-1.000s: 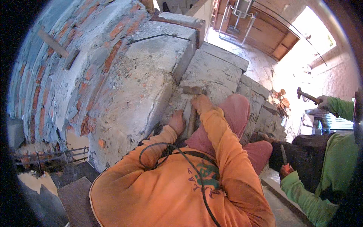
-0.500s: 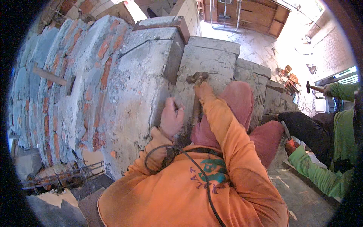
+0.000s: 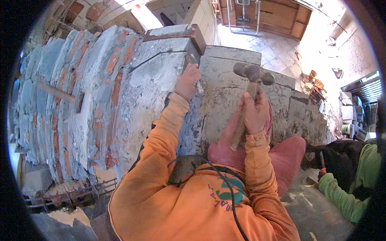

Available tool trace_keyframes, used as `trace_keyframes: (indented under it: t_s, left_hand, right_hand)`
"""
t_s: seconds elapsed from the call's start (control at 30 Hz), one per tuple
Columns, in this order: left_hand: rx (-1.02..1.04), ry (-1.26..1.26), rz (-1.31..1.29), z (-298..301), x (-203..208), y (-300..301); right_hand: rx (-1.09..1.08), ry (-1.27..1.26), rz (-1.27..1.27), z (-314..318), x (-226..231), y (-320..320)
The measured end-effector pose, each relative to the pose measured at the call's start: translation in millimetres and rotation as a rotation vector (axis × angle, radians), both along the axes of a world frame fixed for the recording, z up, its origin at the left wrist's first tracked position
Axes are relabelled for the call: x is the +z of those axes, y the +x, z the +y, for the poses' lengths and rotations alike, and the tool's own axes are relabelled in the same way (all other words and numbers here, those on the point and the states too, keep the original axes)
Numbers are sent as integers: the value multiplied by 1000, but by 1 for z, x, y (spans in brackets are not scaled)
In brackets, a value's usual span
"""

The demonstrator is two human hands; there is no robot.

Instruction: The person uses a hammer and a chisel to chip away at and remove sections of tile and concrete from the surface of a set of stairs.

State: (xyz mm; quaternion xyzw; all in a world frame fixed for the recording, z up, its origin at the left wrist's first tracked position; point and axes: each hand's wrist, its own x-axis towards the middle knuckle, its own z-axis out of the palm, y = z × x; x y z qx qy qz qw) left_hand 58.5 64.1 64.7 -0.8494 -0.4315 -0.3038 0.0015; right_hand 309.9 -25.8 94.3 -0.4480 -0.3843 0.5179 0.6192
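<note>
Both hands are busy, as I see it from the head view. Fingers of the left hand (image 3: 187, 83) are wrapped around a slim metal bar (image 3: 199, 86), which shows above and below the fist, right beside the edge of a rough concrete block (image 3: 148, 94). I cannot tell whether its far end touches the concrete. Nearer the body, the right hand (image 3: 257, 114) grips a hammer (image 3: 253, 73) high on its wooden handle, close under the head. That heavy metal head (rounded at both ends, from where I stand) points away from the person and sits to the right of the bar, apart from it. The handle slants down in front of the reddish trousers (image 3: 288, 154). Orange sleeves (image 3: 160, 138) cover both forearms, and a dark cable (image 3: 229, 188) loops across the chest. Over to the left, a wooden-handled tool (image 3: 56, 91) with a dark head lies on masonry (image 3: 90, 96) streaked with exposed red brick. At the right, a co-worker's green sleeve (image 3: 339, 195) ends in a hand (image 3: 321, 172) holding a thin upright tool (image 3: 322, 159).
</note>
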Motion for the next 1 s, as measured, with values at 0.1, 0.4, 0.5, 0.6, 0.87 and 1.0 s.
trace_keyframes:
  t_s: [0.1,0.4,0.5,0.6,0.87,1.0]
  left_hand:
    - [100,-172,-273,2,-2,15]
    - [-204,-704,-1615,-66,34,86]
    - [-142,-866,-1823,-78,28,92]
    - [-123,-1072,-1916,-88,26,98]
    - [-188,-1117,-1849,-20,13,56]
    - [-209,-1060,-1941,23,-5,41]
  right_hand:
    - [-48,28,-38,-7,-25,19]
    - [-204,46,-511,-7,-24,30]
    - [-145,-11,-443,-9,-33,25]
    - [-87,-66,-275,-9,-41,15]
    - [-88,-1,-429,-23,-20,9]
    - [-144,116,-420,-28,-5,7]
